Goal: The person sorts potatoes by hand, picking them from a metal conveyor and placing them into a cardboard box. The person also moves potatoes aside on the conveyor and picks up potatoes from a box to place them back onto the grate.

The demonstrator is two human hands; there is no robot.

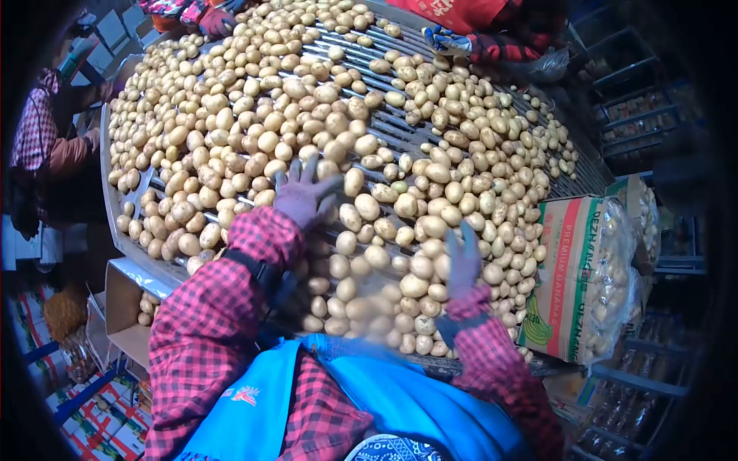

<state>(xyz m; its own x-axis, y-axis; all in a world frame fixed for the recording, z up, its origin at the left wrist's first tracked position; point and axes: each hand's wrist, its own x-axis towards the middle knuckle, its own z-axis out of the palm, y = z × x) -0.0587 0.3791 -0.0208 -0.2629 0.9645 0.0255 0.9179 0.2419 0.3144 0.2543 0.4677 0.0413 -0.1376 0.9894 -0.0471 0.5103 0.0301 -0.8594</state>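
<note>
Item: potatoes [307, 100], small, pale yellow, smooth-skinned, lying in a dense layer across the roller desk [393, 127] from centre to upper left of the frame; my left hand [304, 194], purple-gloved, at centre, fingers released and splayed flat on them; my right hand [463, 261], lower right of centre, fingers released, resting on the heap, gripping nothing. Containers: banana carton [565, 253], right edge, plastic-lined, full of potatoes; open box [123, 300], lower left, a few potatoes inside.

Long metal roller table [390, 127], heaped left and right with pale potatoes [254, 138]; bare rollers showing mid-far.
</note>
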